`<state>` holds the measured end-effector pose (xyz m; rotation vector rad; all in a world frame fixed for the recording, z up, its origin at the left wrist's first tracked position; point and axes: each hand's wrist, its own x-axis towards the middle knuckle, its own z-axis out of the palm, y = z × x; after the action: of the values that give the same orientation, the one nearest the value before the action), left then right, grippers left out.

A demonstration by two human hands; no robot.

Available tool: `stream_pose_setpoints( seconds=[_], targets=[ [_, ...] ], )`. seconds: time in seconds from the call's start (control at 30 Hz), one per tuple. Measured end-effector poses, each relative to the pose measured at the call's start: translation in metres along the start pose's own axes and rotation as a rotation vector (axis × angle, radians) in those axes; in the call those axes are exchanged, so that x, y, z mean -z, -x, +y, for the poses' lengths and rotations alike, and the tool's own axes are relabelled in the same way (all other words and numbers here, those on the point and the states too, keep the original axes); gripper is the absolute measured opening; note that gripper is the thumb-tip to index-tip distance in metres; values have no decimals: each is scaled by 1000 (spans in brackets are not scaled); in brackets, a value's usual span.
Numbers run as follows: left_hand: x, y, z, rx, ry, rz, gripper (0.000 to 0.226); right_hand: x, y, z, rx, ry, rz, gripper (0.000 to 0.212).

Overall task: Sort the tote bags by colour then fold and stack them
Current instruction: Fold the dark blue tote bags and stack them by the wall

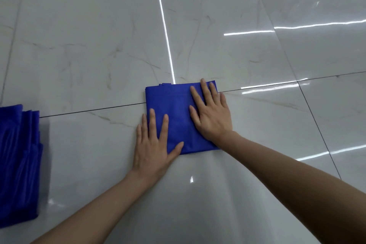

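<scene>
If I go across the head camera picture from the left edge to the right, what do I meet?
Pile of blue bags → left hand → right hand. The folded blue bag lies under both flat hands, so it has no clear place in the order.

left hand [153, 144]: bare | right hand [213, 115]: bare | forearms [287, 168]: 2, bare, slim | fingers [152, 120]: short nails
</scene>
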<state>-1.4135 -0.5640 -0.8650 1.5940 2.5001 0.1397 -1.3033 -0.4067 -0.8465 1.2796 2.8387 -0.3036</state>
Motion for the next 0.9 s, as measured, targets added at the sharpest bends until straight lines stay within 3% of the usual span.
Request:
stream_pose_setpoints(
  seconds=[0.13, 0.23, 0.37, 0.47, 0.7, 0.9],
  targets=[
    [8, 3, 5, 75, 124, -18, 78, 9, 32, -18, -468, -160, 18, 64],
    [28, 0, 12, 279, 412, 44, 59, 17, 52, -37, -537, -248, -26, 60],
    [58, -1, -6, 496, 906, 181, 6, 33, 54, -49, -640, -729, -49, 59],
    [81, 10, -29, 431, 984, 240, 6, 49, 49, -63, -626, -1016, -81, 64],
    [155, 23, -90, 396, 1052, 453, 10, 97, 15, -137, -434, -1250, -28, 49],
    [236, 40, -194, 364, 825, 597, 21, 133, -8, -248, -263, -1391, -109, 31]
  ],
)
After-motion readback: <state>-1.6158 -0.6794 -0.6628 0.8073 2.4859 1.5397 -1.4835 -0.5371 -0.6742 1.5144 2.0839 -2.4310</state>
